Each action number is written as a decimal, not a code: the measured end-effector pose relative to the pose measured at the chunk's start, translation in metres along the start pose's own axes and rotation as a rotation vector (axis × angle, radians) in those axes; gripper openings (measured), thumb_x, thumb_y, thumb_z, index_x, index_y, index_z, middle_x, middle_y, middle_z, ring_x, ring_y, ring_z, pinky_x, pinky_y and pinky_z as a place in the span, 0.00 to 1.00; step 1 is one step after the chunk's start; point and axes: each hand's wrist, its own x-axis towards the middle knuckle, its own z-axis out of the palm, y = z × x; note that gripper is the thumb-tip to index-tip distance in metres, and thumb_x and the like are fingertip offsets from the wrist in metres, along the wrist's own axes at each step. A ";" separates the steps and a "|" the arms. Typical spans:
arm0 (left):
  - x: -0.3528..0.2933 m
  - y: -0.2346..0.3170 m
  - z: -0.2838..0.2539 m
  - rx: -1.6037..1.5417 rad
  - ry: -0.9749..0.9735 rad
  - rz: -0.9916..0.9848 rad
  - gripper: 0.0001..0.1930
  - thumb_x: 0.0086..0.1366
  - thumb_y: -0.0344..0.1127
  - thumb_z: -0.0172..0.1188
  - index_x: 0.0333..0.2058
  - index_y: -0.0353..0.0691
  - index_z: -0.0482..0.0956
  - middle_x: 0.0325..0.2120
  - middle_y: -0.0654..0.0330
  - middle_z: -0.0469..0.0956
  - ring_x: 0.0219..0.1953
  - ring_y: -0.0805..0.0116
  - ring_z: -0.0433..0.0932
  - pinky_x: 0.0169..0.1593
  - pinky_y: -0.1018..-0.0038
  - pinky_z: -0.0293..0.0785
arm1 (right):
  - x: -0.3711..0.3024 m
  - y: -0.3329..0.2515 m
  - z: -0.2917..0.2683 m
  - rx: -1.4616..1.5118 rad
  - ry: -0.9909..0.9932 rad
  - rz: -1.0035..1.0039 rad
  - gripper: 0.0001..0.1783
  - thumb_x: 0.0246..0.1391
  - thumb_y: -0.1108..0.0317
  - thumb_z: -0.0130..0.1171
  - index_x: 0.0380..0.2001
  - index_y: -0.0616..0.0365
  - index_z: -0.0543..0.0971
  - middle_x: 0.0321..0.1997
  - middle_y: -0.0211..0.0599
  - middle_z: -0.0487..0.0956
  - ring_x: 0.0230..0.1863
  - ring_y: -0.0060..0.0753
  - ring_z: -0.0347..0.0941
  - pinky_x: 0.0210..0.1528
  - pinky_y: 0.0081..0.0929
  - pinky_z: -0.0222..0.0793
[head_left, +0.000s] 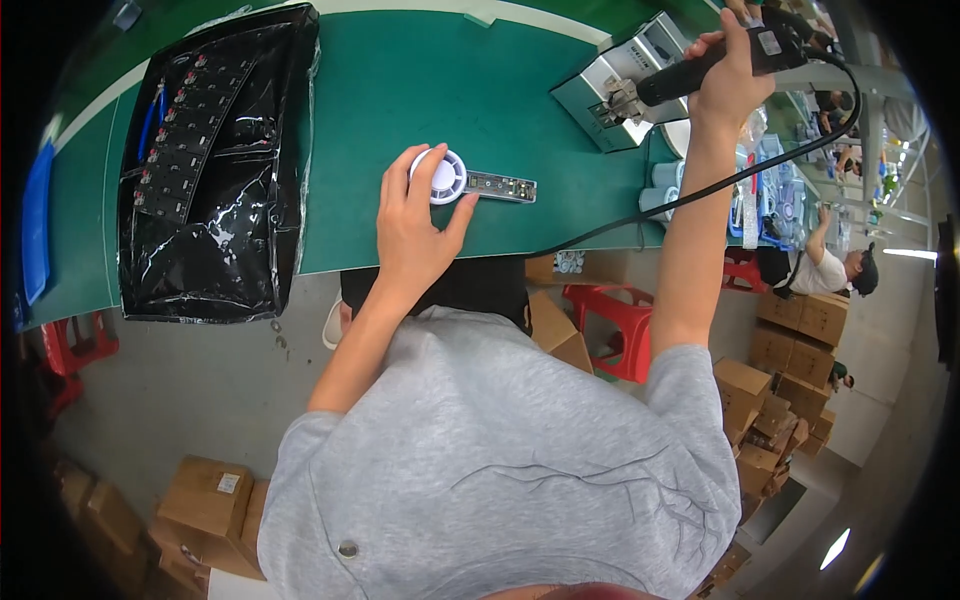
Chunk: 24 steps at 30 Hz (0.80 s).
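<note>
My left hand (412,222) grips a small white handheld fan (446,178) by its round head, thumb on one side and fingers on the other. The fan lies on the green table mat, and its open handle (505,187) points right with a circuit board showing. Up at the right, my right hand (733,88) is wrapped round a black electric screwdriver (690,78) with a cord. The screwdriver's front end is at the metal outlet of a grey box-shaped screw feeder (592,90); whether it touches a screw cannot be made out.
On the left lies a black plastic-lined tray (235,240) with a strip of several circuit boards (190,135). The black cord (750,172) crosses over my right forearm. Blue bins (775,200) stand at the right, near a red stool (618,325). Another person (825,272) is farther right.
</note>
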 end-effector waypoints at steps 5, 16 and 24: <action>0.000 0.000 -0.001 -0.005 0.012 -0.009 0.31 0.61 0.35 0.76 0.62 0.38 0.77 0.59 0.46 0.74 0.58 0.44 0.76 0.58 0.56 0.77 | -0.061 -0.019 0.020 0.156 -0.183 0.229 0.10 0.61 0.70 0.70 0.33 0.63 0.78 0.22 0.39 0.78 0.17 0.33 0.74 0.23 0.30 0.73; 0.000 -0.001 -0.002 0.001 0.024 0.021 0.34 0.57 0.34 0.78 0.62 0.42 0.76 0.58 0.46 0.74 0.57 0.42 0.77 0.57 0.55 0.78 | -0.167 -0.070 0.056 0.385 -0.510 0.151 0.13 0.60 0.73 0.70 0.42 0.63 0.76 0.28 0.41 0.80 0.21 0.29 0.77 0.28 0.27 0.77; 0.000 -0.001 -0.003 0.004 0.011 0.010 0.34 0.57 0.33 0.78 0.62 0.41 0.76 0.58 0.46 0.74 0.57 0.42 0.76 0.57 0.55 0.79 | -0.172 -0.061 0.066 0.327 -0.482 0.172 0.16 0.58 0.71 0.72 0.43 0.63 0.75 0.25 0.38 0.80 0.20 0.27 0.77 0.27 0.25 0.75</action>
